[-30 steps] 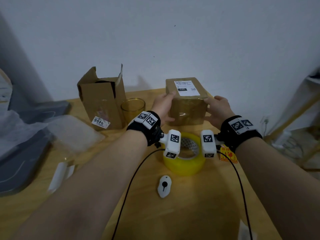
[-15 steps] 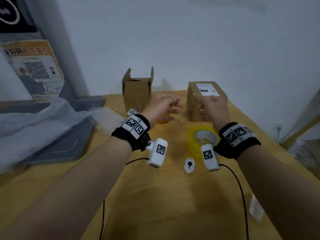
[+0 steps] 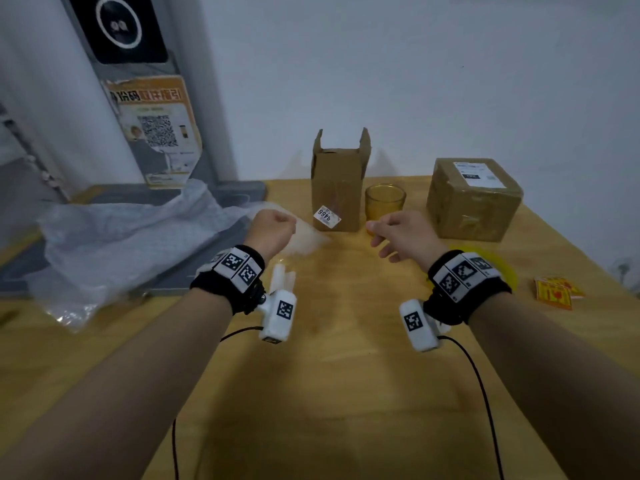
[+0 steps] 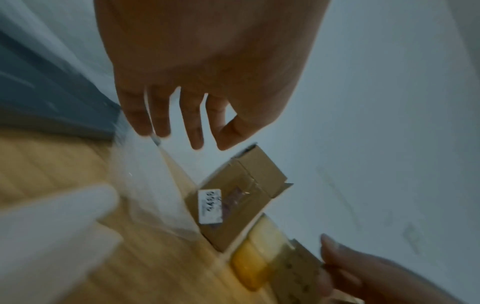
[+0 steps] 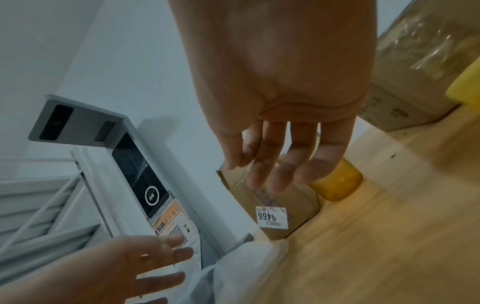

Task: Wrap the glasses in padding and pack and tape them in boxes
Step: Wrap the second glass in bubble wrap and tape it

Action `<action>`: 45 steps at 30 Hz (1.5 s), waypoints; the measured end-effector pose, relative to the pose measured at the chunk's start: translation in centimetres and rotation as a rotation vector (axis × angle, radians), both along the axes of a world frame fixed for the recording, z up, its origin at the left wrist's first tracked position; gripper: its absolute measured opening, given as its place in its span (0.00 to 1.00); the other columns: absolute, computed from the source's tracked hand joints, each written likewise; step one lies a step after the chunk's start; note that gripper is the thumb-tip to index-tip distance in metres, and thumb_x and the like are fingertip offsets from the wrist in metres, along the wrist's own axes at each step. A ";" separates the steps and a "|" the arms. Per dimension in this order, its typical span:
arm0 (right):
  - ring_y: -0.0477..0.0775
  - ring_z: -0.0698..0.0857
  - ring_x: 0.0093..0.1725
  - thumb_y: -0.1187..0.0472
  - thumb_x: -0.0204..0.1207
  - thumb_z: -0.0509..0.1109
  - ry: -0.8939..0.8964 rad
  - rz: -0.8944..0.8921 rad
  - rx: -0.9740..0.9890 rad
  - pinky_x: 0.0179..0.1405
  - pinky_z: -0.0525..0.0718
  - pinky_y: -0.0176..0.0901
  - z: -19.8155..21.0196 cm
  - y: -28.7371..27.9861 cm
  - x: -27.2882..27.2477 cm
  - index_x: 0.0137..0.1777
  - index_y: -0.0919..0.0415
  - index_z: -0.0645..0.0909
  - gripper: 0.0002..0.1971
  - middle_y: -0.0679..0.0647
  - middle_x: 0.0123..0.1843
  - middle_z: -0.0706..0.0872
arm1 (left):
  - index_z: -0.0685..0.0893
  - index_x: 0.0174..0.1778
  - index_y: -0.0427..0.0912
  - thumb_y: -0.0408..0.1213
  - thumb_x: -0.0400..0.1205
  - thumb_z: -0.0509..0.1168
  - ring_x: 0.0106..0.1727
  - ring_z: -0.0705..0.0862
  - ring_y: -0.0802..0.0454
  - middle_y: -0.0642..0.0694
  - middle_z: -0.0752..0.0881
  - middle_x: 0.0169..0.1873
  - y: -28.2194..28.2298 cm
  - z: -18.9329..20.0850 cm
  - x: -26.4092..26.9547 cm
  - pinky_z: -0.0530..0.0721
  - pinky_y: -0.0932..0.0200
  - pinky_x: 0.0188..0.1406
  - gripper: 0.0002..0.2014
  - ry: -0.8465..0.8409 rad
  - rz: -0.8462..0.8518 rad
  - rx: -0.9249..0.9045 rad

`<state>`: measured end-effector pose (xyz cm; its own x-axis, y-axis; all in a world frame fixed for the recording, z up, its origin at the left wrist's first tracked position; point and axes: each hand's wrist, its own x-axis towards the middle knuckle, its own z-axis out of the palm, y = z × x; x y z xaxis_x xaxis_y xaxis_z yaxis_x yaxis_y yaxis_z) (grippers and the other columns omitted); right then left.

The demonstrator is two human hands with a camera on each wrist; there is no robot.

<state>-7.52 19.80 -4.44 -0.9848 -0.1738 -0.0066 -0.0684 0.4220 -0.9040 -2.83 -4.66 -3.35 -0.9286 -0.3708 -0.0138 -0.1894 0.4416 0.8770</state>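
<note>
An amber glass (image 3: pixel 385 200) stands bare on the wooden table (image 3: pixel 346 393), between an open cardboard box (image 3: pixel 337 188) with a 9466 label and a taped box (image 3: pixel 474 199) at the right. My left hand (image 3: pixel 273 230) hovers with loose fingers over the edge of a clear padding sheet (image 3: pixel 121 237) and holds nothing. In the left wrist view its fingers (image 4: pixel 194 131) hang just above the padding (image 4: pixel 161 185). My right hand (image 3: pixel 398 233) is open and empty, just in front of the glass (image 5: pixel 337 185) and the open box (image 5: pixel 280 205).
A yellow tape roll (image 3: pixel 502 268) lies partly hidden behind my right wrist. A red and yellow packet (image 3: pixel 554 289) sits near the table's right edge. A grey machine with a QR poster (image 3: pixel 156 133) stands at the back left behind the padding.
Both hands have let go of the taped box and moved left. The left hand now hangs over the padding and the right is in front of the glass. The head view has swung left.
</note>
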 end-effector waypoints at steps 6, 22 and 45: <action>0.51 0.89 0.32 0.49 0.85 0.72 -0.052 0.075 0.037 0.32 0.86 0.44 -0.4 -3.9 -0.1 0.52 0.57 0.87 0.11 0.51 0.41 0.93 | 0.75 0.80 0.35 0.51 0.90 0.51 0.90 0.46 0.35 0.33 0.59 0.88 -6.6 -1.5 -2.9 0.47 0.33 0.87 0.29 -0.404 0.242 -0.535; 0.56 0.90 0.37 0.50 0.88 0.67 -0.179 0.150 0.009 0.38 0.88 0.49 0.9 -7.2 1.6 0.59 0.58 0.85 0.12 0.56 0.47 0.93 | 0.82 0.69 0.30 0.47 0.74 0.63 0.68 0.82 0.33 0.31 0.84 0.67 -5.8 -0.4 -1.1 0.79 0.44 0.72 0.30 -0.101 0.214 -0.030; 0.64 0.91 0.35 0.62 0.84 0.73 -0.152 -0.059 -0.340 0.30 0.89 0.49 1.7 -4.4 6.2 0.58 0.67 0.86 0.09 0.65 0.55 0.91 | 0.90 0.60 0.46 0.35 0.89 0.63 0.62 0.88 0.51 0.53 0.89 0.61 3.1 5.1 6.1 0.89 0.34 0.60 0.11 0.208 -0.154 0.629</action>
